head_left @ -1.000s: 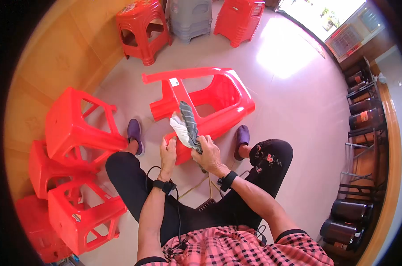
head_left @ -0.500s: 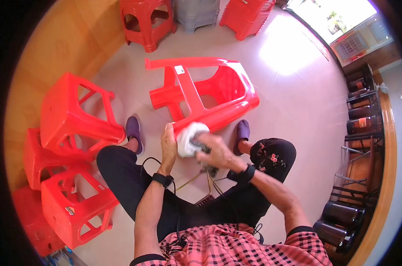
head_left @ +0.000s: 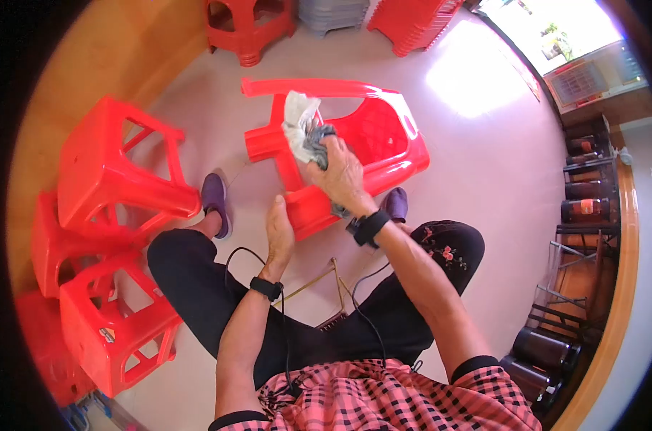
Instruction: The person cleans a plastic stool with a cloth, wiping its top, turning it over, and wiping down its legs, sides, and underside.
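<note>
Nearest, on the person's side of the tipped red stool (head_left: 383,133), a dark cable (head_left: 241,249) is looping by the left wrist; it could catch on the stool's near leg if that arm swings wide. The left hand (head_left: 280,233) is resting against or just beside that leg's end, thumb pointing up; its fingers are hiding, so I cannot tell whether they are grasping. If that support is only light, a hard push could slide or roll the stool, since no other brace is showing.

The right hand (head_left: 340,176) is clutching a bunched grey-and-white cloth (head_left: 301,122) over the stool's middle. The cloth's pale end is trailing past the grip, so it could snag on the stool's edges.

The stool itself is lying on its side on the floor before the person, its near leg reaching between two purple shoes (head_left: 214,195), its legs pointing left. Its red plastic is shining, with white glare streaking the seat end, and a wide side opening is showing its red inside.

Left of it, other red stools (head_left: 89,176) are clustering; beyond it, a grey stack (head_left: 333,14) is standing.
</note>
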Demonstrator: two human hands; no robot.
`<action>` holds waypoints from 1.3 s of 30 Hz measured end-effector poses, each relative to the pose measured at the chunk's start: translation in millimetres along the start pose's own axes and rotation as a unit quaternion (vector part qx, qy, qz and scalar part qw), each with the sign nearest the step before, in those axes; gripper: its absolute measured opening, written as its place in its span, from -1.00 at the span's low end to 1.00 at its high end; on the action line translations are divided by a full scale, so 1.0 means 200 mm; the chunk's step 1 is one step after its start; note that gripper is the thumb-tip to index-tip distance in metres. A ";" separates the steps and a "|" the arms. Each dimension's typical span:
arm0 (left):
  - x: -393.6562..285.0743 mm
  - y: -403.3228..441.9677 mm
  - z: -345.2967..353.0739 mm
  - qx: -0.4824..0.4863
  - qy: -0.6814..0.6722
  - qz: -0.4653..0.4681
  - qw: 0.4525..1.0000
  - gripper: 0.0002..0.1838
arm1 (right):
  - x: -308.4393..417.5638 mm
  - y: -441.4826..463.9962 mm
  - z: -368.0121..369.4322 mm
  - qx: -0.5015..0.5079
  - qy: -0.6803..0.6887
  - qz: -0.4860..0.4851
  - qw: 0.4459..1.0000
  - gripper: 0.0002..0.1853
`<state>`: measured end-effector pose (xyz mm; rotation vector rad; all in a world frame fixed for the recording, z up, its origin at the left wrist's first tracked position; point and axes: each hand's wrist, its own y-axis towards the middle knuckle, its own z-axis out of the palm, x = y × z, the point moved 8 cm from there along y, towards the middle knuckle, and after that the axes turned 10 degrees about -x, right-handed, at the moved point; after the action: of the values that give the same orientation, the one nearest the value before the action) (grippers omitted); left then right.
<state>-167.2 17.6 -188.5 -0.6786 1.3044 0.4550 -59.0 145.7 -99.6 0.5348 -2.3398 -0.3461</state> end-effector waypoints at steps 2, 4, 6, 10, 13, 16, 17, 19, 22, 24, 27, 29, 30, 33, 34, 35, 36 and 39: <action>0.10 0.04 -0.01 0.000 -0.033 -0.017 0.999 -0.51 | 0.05 -0.12 -0.06 -0.032 0.065 0.009 0.997 -0.57; 0.16 0.07 -0.05 0.006 -0.063 -0.035 0.997 -0.53 | 0.09 -0.28 -0.04 -0.005 0.135 0.105 0.985 -0.58; 0.13 0.08 -0.06 0.076 0.089 0.050 0.992 -0.54 | 0.16 -0.45 0.00 0.012 0.182 0.101 0.978 -0.58; -0.03 0.02 0.05 0.081 0.067 0.042 0.994 -0.52 | 0.14 -0.57 -0.07 -0.026 0.274 0.093 0.957 -0.58; 0.08 0.08 0.04 0.084 -0.070 -0.027 0.994 -0.49 | 0.00 -0.59 -0.06 0.092 0.271 0.187 0.940 -0.63; 0.06 0.07 0.04 0.079 -0.104 -0.052 0.990 -0.49 | -0.22 -0.49 -0.20 0.029 0.203 0.191 0.960 -0.64; 0.02 0.07 0.03 0.066 -0.042 0.003 0.997 -0.50 | -0.28 -0.41 -0.29 -0.032 0.223 0.175 0.958 -0.65; -0.07 0.02 0.01 0.043 0.091 0.061 0.993 -0.56 | -0.45 -0.23 -0.47 -0.105 0.221 0.196 0.950 -0.65; -0.02 0.00 0.01 0.031 0.059 0.012 0.998 -0.65 | -0.70 0.00 -0.70 -0.110 0.120 0.328 0.930 -0.63; -0.01 0.00 0.01 0.024 0.055 -0.001 0.998 -0.68 | -0.99 0.10 -0.71 -0.180 0.069 0.279 0.941 -0.52; 0.00 0.01 0.01 0.013 0.048 -0.008 0.999 -0.71 | -1.32 0.15 -0.54 -0.040 -0.124 0.244 0.961 -0.45; 0.00 0.01 -0.01 0.007 0.048 -0.006 0.999 -0.72 | -1.38 0.08 -0.44 -0.009 -0.136 0.288 0.948 -0.44; -0.01 0.01 -0.01 0.006 0.043 -0.001 0.999 -0.72 | -1.41 0.02 -0.40 0.017 -0.154 0.330 0.931 -0.43; 0.03 0.03 -0.03 0.005 0.051 0.015 0.999 -0.72 | -1.35 0.01 -0.40 0.005 -0.155 0.329 0.931 -0.40; 0.04 0.05 -0.03 0.004 0.063 0.034 0.997 -0.72 | -1.32 0.00 -0.39 0.016 -0.140 0.355 0.924 -0.38; 0.05 0.05 -0.04 -0.006 0.066 0.033 0.997 -0.72 | -1.29 -0.02 -0.39 -0.030 -0.178 0.312 0.933 -0.39; 0.04 0.04 -0.04 -0.008 0.063 0.034 0.997 -0.72 | -1.23 -0.03 -0.39 -0.032 -0.179 0.309 0.934 -0.39; 0.05 0.03 -0.03 0.004 0.011 -0.006 1.000 -0.72 | -1.02 -0.09 -0.29 -0.016 -0.068 0.296 0.953 -0.50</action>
<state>-173.7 17.2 -200.3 -0.6854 1.3222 0.4338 122.6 219.8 -184.1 -0.2247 -2.4853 -0.1375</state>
